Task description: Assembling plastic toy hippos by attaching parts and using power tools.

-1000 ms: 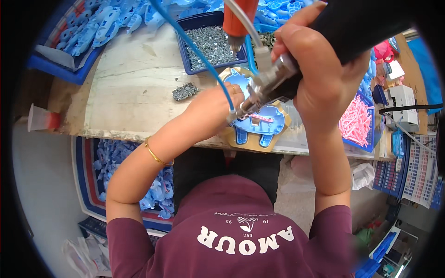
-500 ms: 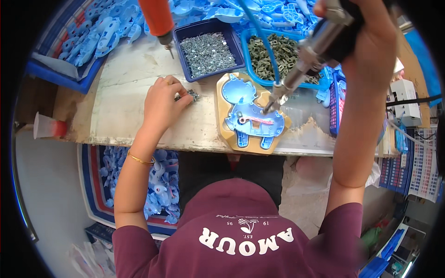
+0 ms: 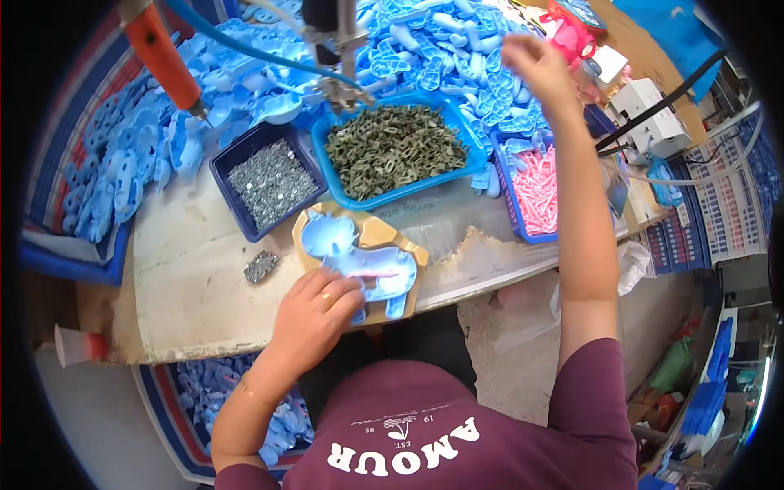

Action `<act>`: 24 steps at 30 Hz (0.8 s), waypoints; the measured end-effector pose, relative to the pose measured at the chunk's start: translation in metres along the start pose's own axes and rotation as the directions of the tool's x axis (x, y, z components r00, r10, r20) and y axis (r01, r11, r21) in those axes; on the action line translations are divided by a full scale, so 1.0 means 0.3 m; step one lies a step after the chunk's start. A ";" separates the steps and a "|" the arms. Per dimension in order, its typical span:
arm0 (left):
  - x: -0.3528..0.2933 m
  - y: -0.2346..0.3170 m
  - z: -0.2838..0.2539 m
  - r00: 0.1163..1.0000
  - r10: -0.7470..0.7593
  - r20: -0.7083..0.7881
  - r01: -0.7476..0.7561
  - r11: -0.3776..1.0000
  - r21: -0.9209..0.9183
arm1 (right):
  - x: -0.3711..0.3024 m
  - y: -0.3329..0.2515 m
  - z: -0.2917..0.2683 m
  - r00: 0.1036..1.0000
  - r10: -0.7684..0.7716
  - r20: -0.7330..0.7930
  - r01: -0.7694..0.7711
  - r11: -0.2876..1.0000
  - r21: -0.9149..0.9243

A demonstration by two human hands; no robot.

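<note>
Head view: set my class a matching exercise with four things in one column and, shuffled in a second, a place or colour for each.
Things
1. Left hand
2. Tool with pointed tip
3. Small grey cluster
4. Olive-green pieces

Places and colours
A. Inside the bright blue tray
B. At the lower left of the tan holder
C. Orange body
D. On the tabletop

Right pairs: 1-B, 2-C, 3-D, 4-A

The maroon shirt [image 3: 457, 420] bears arched white capitals [image 3: 384, 462], smaller print and digits; the worktable [image 3: 184, 282] has faint dark handwriting [image 3: 406, 209].
</note>
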State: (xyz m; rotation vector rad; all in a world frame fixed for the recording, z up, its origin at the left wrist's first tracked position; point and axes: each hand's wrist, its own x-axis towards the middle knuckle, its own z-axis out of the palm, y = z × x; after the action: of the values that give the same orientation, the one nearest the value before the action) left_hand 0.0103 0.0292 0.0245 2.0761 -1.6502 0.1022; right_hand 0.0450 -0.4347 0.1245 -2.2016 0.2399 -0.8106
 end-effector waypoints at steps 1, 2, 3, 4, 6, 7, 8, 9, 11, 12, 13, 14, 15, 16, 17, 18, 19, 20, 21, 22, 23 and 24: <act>0.003 0.004 -0.038 0.999 0.009 -0.035 -0.011 0.999 -0.045 | -0.016 0.104 -0.024 0.998 0.018 0.059 -0.003 0.970 -0.243; -0.011 0.017 -0.110 1.000 -0.014 -0.021 0.012 0.997 -0.077 | -0.047 0.158 -0.012 0.999 0.023 0.035 -0.006 0.900 -0.435; -0.030 0.034 -0.189 0.999 -0.032 -0.007 0.031 0.993 -0.111 | -0.074 0.225 -0.015 0.999 0.048 -0.007 -0.044 0.818 -0.574; -0.059 0.042 -0.254 0.997 -0.078 0.003 0.078 0.987 -0.140 | -0.104 0.254 -0.017 0.982 0.176 -0.064 -0.172 0.714 -0.679; -0.142 0.101 -0.426 0.942 -0.325 0.087 0.334 0.934 -0.130 | -0.164 0.222 0.063 0.987 0.112 -0.116 -0.155 0.461 -0.873; -0.211 0.128 -0.513 0.883 -0.432 0.182 0.445 0.894 -0.039 | -0.161 0.208 0.090 0.987 0.107 -0.117 -0.154 0.482 -0.863; -0.297 0.131 -0.583 0.773 -0.527 0.353 0.529 0.843 0.099 | -0.166 0.215 0.100 0.986 0.119 -0.120 -0.162 0.464 -0.871; -0.380 0.144 -0.601 0.590 -0.712 0.382 0.675 0.694 0.250 | -0.167 0.229 0.110 0.984 0.131 -0.121 -0.167 0.443 -0.881; -0.505 0.156 -0.566 0.588 -0.771 0.246 0.704 0.637 0.314 | -0.161 0.293 0.103 0.985 0.113 -0.129 -0.170 0.527 -0.832; -0.515 0.158 -0.547 0.575 -0.811 0.107 0.737 0.571 0.362 | -0.160 0.308 0.092 0.986 0.097 -0.133 -0.165 0.604 -0.779; -0.518 0.145 -0.539 0.569 -0.809 0.146 0.724 0.578 0.377 | -0.158 0.322 0.078 0.986 0.096 -0.134 -0.165 0.613 -0.772; -0.501 0.140 -0.523 0.563 -0.814 0.142 0.728 0.570 0.380 | -0.159 0.308 0.089 0.987 0.094 -0.129 -0.159 0.619 -0.769; -0.464 0.134 -0.496 0.607 -0.776 0.172 0.719 0.628 0.298 | -0.162 0.274 0.091 0.981 0.069 -0.183 -0.180 0.682 -0.709; -0.413 0.130 -0.478 0.652 -0.732 0.197 0.701 0.681 0.211 | -0.166 0.238 0.085 0.970 0.048 -0.240 -0.196 0.739 -0.645; -0.322 0.118 -0.448 0.745 -0.626 0.230 0.607 0.779 0.157 | -0.180 0.196 0.067 0.967 0.089 -0.240 -0.215 0.793 -0.570; -0.251 0.104 -0.414 0.817 -0.517 0.255 0.516 0.853 0.077 | -0.204 0.146 0.047 0.966 0.088 -0.244 -0.218 0.789 -0.575; -0.189 0.088 -0.366 0.877 -0.398 0.268 0.415 0.910 -0.006 | -0.235 0.087 0.037 0.970 0.241 -0.038 -0.242 0.926 -0.289; -0.121 0.082 -0.317 0.919 -0.302 0.255 0.329 0.942 -0.069 | -0.271 0.028 0.038 0.929 0.308 0.205 -0.319 0.948 0.019; -0.061 0.089 -0.270 0.948 -0.217 0.235 0.250 0.960 -0.123 | -0.307 -0.045 0.062 0.860 0.328 0.391 -0.382 0.922 0.066; -0.007 0.091 -0.211 0.974 -0.167 0.154 0.191 0.968 -0.162 | -0.350 -0.108 0.099 0.760 0.323 0.564 -0.450 0.888 0.098; 0.050 0.096 -0.150 0.992 -0.106 0.071 0.118 0.972 -0.201 | -0.402 -0.151 0.125 0.697 0.275 0.662 -0.490 0.857 0.159; 0.106 0.107 -0.097 0.997 -0.078 0.009 0.078 0.975 -0.206 | -0.450 -0.189 0.151 0.628 0.215 0.748 -0.532 0.820 0.211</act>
State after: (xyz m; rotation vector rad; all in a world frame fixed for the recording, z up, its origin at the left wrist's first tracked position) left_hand -0.0043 0.0077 0.0716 1.9796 -1.5082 -0.0932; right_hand -0.0368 -0.3138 0.0780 -1.7827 0.1283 0.2447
